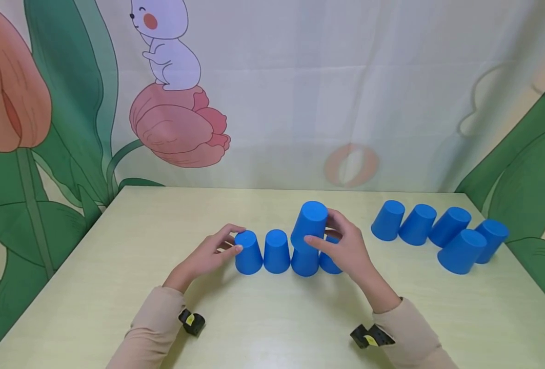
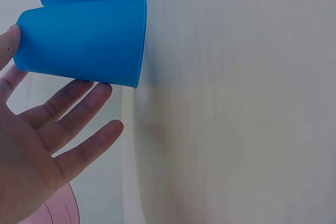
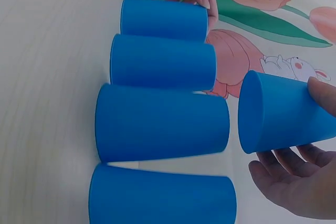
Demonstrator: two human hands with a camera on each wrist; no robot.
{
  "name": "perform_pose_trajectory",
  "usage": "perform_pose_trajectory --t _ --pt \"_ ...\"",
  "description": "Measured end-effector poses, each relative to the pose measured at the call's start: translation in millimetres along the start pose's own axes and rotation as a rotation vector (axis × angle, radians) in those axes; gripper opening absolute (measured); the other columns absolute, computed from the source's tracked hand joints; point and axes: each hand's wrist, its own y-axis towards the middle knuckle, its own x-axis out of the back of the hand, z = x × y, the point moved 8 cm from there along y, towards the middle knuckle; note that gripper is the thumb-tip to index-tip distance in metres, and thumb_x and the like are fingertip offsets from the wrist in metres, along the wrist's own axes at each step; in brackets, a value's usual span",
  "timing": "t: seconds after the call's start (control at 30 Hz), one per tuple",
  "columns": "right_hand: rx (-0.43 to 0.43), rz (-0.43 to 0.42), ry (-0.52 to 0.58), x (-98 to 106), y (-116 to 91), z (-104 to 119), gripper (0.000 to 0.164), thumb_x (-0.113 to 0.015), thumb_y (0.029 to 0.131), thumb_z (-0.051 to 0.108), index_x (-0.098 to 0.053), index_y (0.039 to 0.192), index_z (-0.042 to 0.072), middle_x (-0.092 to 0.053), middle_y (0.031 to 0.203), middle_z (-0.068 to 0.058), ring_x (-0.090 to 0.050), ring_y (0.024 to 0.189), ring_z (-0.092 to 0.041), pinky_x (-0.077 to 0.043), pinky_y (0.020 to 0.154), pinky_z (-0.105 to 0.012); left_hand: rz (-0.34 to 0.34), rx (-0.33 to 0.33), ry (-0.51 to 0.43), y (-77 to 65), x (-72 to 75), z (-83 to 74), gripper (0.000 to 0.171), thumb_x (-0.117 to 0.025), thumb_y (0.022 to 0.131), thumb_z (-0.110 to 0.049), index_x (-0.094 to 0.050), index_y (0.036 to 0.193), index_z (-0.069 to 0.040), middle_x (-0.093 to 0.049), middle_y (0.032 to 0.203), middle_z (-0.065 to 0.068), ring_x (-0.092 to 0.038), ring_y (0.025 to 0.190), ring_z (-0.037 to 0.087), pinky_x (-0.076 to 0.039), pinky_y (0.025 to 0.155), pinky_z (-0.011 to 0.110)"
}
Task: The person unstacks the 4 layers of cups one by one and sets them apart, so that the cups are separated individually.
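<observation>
Right wrist, blue cup (image 3: 286,111), between right fingers (image 3: 292,163)

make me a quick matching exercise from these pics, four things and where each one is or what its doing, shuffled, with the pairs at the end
1. left hand
2. right hand
3. separate group of five cups
4. cartoon animal

A. on the right side of the table
B. sitting on a pink flower
C. touching the leftmost cup in the row of four
D. holding a cup above the row

Pairs: 1-C, 2-D, 3-A, 4-B
</observation>
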Motion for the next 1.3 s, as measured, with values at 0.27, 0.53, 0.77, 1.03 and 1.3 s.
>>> perform_pose_trajectory --t 0.27,0.53,0.77,1.03,1.3 --pt "-0.045 -0.041 -0.024 24 -7 -6 0.061 -0.07 0.081 0.022 -0.041 0.132 0.003 -0.05 0.126 -0.019 -0.048 0.115 -0.034 -0.039 0.095 -0.048 0.004 -0.005 -0.005 -0.7 0.8 -0.6 0.041 -0.052 0.093 -0.028 -0.04 0.13 -0.018 -0.056 0.113 0.016 -0.055 0.103 0.034 -0.044 0.086 0.05" --pt "-0.084 -0.083 -0.092 50 -12 -16 0.065 -0.068 0.082 0.027 -0.038 0.134 0.003 -0.049 0.127 -0.02 -0.046 0.116 -0.036 -0.038 0.095 -0.048 0.006 -0.001 -0.005 -6.1 4.0 -19.4 0.04 -0.052 0.094 -0.021 -0.039 0.131 -0.012 -0.056 0.112 0.02 -0.054 0.103 0.038 -0.043 0.087 0.051" --pt "-0.066 -0.131 -0.124 72 -17 -20 0.065 -0.068 0.083 0.029 -0.038 0.135 0.004 -0.05 0.125 -0.021 -0.048 0.114 -0.037 -0.039 0.093 -0.05 0.003 -0.004 0.005 0.0 -0.1 -0.7 0.041 -0.052 0.093 -0.028 -0.039 0.131 -0.018 -0.056 0.113 0.016 -0.055 0.103 0.034 -0.044 0.085 0.05" --pt "-0.064 -0.228 -0.172 107 -6 -103 0.071 -0.069 0.078 0.04 -0.037 0.138 0.021 -0.049 0.13 -0.012 -0.049 0.114 -0.032 -0.044 0.089 -0.047 0.007 -0.012 0.007 -0.1 0.4 -1.8 0.042 -0.052 0.093 -0.031 -0.039 0.131 -0.019 -0.057 0.113 0.015 -0.055 0.103 0.034 -0.044 0.086 0.049" --pt "-0.161 -0.225 -0.245 130 -13 -115 0.076 -0.066 0.079 0.045 -0.033 0.14 0.016 -0.045 0.132 -0.018 -0.045 0.116 -0.038 -0.042 0.089 -0.051 0.005 -0.011 0.0 -0.1 0.7 -2.1 0.041 -0.053 0.093 -0.029 -0.04 0.13 -0.019 -0.057 0.112 0.015 -0.055 0.102 0.033 -0.045 0.086 0.049"
